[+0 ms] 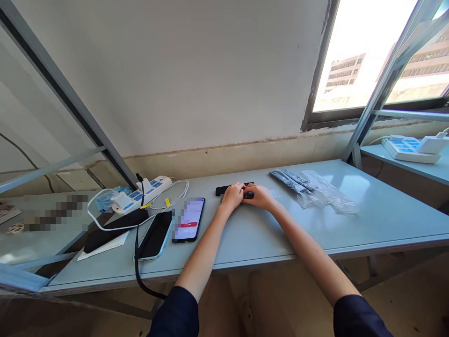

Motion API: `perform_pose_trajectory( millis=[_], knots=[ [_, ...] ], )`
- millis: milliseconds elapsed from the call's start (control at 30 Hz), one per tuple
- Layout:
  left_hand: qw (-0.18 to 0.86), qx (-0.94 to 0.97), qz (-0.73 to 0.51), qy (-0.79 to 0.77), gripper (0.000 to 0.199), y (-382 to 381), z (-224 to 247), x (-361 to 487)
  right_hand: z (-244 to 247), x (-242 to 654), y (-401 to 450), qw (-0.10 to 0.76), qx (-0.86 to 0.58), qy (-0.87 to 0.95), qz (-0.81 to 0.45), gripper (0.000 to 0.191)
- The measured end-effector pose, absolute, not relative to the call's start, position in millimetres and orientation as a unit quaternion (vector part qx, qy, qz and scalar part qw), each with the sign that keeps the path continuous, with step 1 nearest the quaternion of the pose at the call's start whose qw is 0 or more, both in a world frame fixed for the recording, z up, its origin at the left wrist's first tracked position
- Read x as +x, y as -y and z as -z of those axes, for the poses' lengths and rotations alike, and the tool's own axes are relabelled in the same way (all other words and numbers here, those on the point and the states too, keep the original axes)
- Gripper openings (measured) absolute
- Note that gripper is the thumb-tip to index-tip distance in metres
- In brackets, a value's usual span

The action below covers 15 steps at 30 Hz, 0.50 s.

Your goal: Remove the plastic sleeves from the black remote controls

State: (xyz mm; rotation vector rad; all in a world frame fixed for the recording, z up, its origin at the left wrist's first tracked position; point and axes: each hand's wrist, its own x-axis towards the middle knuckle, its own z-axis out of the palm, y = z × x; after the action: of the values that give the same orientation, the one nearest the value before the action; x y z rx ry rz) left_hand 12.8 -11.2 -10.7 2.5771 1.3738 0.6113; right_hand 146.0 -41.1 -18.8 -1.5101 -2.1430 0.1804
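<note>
My left hand (233, 195) and my right hand (260, 196) meet near the middle of the desk, fingers bent and touching. Behind and partly under them lies a long black object (221, 191), which looks like a remote control; much of it is covered. From beneath my right hand's fingers pokes the rounded end of a dark object (249, 194), its kind unclear. My left hand's fingers are closed, and what they hold is hidden. A bit of clear plastic (274, 193) shows beside my right hand.
Clear plastic bags (312, 187), some with dark contents, lie to the right. Leftward are a lit phone (189, 220), a dark-screened phone (154, 236), a black pouch (112, 229) and a power strip (143, 194) with cables. Metal posts (117, 161) and the wall (210, 93) bound the desk (259, 238).
</note>
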Motion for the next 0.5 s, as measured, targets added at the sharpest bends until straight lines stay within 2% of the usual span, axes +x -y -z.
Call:
perform_pose_trajectory(
  millis=[300, 500],
  knots=[
    [0.071, 0.858, -0.198, -0.469, 0.033, 17.7, 6.0, 12.9, 13.4, 143.6, 46.2, 0.239, -0.561, 0.792, -0.041, 0.008],
    [0.076, 0.856, -0.197, -0.472, 0.033, 18.8, 4.7, 12.1, 13.5, 143.2, 42.3, 0.237, -0.556, 0.795, -0.041, 0.014]
  ],
)
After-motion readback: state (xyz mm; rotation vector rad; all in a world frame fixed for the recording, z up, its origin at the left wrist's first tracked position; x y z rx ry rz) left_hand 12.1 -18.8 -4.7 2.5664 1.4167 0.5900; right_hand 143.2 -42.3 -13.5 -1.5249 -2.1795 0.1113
